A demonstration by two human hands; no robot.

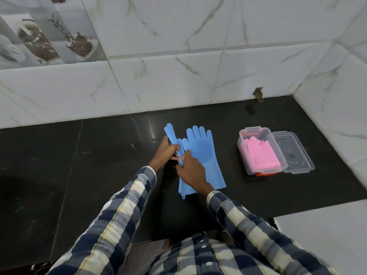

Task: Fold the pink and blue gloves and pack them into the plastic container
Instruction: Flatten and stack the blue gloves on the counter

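Note:
One blue glove lies flat on the black counter, fingers pointing to the wall. A second blue glove is lifted on edge at its left, and both hands pinch it: my left hand around its middle, my right hand at its lower part, resting over the flat glove's cuff. Folded pink gloves lie inside the clear plastic container, which stands to the right without its lid.
The clear lid lies right beside the container. White marble tile walls close the counter at the back and right. A white ledge juts in at the lower right. My checked sleeves fill the foreground.

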